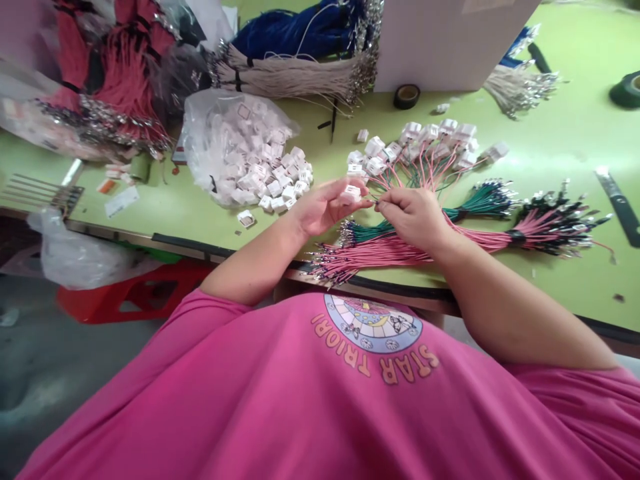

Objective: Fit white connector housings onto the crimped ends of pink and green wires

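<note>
Left hand (327, 205): grip closed around one white connector (351, 194), above the bench (565, 153). Right hand (417, 217): grip pinched on a thin wire (375, 202), just beside the connector. Under right wrist: pink wires (370, 255). Farther left: bag (199, 137), loose connectors (280, 179) spilling out.

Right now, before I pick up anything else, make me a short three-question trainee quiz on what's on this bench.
1. Whose fingers hold a white connector above the table: A) the left hand's, B) the right hand's?
2. True or false: the black tape roll lies inside the plastic bag.
3. Fill in: the wire bundle nearest the table's front edge is mostly ____ in colour.

Key: 1. A, the left hand. 2. False. 3. Pink.
</note>
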Demonstrator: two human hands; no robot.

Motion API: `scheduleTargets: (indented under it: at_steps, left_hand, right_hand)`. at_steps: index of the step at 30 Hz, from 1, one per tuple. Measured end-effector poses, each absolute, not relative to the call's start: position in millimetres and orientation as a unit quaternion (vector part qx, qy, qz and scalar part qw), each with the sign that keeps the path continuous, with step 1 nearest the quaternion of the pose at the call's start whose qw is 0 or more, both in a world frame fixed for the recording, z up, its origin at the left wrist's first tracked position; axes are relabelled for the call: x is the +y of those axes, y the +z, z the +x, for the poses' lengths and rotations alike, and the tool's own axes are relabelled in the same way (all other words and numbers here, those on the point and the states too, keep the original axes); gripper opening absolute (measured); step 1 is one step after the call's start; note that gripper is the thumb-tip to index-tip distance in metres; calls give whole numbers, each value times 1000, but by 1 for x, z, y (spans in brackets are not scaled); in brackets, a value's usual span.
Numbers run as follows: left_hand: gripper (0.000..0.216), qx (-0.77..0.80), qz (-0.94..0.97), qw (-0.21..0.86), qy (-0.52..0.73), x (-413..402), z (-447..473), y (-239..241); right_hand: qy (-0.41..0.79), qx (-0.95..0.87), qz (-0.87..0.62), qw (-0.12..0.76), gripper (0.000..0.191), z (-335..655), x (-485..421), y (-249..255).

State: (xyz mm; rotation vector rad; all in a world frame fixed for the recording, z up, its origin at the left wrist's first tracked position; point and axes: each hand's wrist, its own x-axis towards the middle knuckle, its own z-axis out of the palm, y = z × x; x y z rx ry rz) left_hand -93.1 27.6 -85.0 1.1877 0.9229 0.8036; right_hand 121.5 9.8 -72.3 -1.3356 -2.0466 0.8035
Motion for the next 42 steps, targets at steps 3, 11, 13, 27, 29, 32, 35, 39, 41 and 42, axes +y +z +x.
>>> scheduleTargets:
  at_steps: [3, 11, 13, 27, 29, 32, 35, 39, 41, 42]
  left_hand:
    - [40, 415, 554, 642, 330, 24, -93, -88]
    - [48, 403, 565, 643, 323, 19, -90, -92]
    - [51, 392, 546, 659, 337, 19, -90, -92]
    - [54, 404, 532, 651, 360, 22, -92, -89]
    - [54, 407, 538, 645, 359, 22, -92, -89]
    - [51, 416, 548, 634, 352, 22, -93, -89]
    - [48, 418, 554, 629, 349, 22, -93, -89]
    - [46, 424, 557, 624, 347, 22, -94, -88]
    - [45, 427, 559, 622, 344, 22, -93, -88]
    - [45, 429, 560, 620, 343, 21, -93, -87]
  right_hand:
    - [294, -762, -506, 275, 26, 119, 7, -71]
    - [281, -761, -519, 270, 29, 117, 6, -73]
    - [277, -768, -514, 263, 27, 116, 6, -74]
    - [284, -766, -523, 243, 24, 116, 7, -71]
    - [285, -767, -522, 242, 24, 116, 7, -71]
    - [289, -768, -518, 243, 25, 116, 7, -72]
    - [292, -764, -522, 242, 26, 116, 8, -72]
    - [290, -764, -520, 246, 26, 116, 9, -72]
    - [288, -765, -520, 249, 27, 116, 9, -73]
    - [287, -766, -518, 248, 27, 116, 8, -74]
